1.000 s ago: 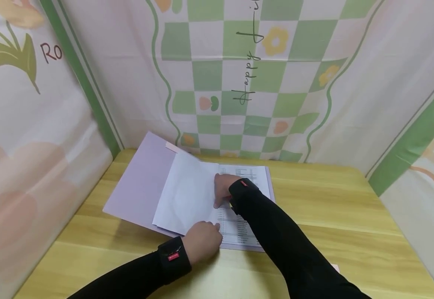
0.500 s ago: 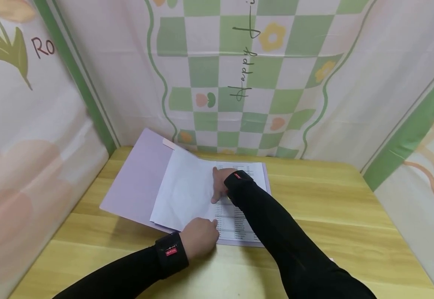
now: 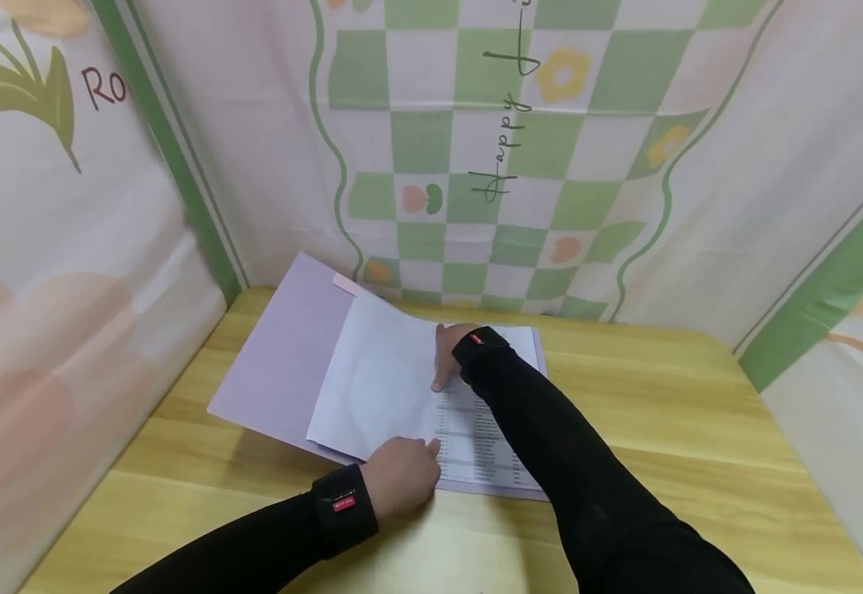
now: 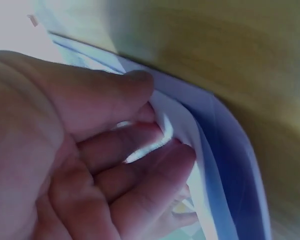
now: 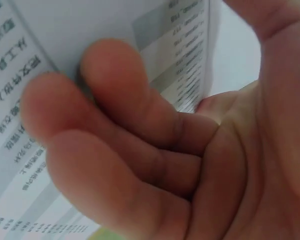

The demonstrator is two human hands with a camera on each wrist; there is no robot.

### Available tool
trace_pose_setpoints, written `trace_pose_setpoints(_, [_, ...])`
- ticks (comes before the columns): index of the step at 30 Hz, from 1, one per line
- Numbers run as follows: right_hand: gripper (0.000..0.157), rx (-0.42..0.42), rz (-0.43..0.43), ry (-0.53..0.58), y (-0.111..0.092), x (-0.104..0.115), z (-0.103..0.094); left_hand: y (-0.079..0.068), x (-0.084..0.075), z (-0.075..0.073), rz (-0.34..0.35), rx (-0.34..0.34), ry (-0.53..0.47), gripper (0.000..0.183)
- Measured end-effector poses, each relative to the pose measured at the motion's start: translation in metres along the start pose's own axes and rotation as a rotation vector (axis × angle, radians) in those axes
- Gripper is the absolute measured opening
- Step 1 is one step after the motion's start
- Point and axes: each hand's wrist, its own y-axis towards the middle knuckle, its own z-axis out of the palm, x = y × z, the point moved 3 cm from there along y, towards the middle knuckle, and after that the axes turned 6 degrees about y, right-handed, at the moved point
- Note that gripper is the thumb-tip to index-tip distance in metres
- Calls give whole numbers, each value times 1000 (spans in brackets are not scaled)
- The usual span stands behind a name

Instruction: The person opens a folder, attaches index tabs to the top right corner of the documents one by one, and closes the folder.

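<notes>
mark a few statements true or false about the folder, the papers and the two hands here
1. The purple folder is open on the wooden table. True.
2. The printed sheet is on the folder's left side. False: it is on the right; the page to its left shows a plain white side.
3. The right hand is farther up the papers than the left hand. True.
4. Both wristbands are yellow. False: they are black with small red labels.
5. The left hand is at the edge of the papers nearest the person. True.
</notes>
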Motion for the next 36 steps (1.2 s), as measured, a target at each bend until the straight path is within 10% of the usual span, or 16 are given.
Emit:
trace_pose_setpoints(6, [36,-33,-215,-70,-25,13,5,-2,-2,1,-15,13,-33,13])
trace_pose_setpoints(9, [18,-89,-298,-75,-48,16,11,-3,-1,-2,-14,-9,-18,13])
trace_pose_setpoints(22, [12,-79,-494,-186,-119,36,43,-6,-3,-4,-7,-54,-5,11])
trace_pose_setpoints(36, [32,72,-544,-50,-150,40,55,-7,-8,-5,1,-159,-9,34])
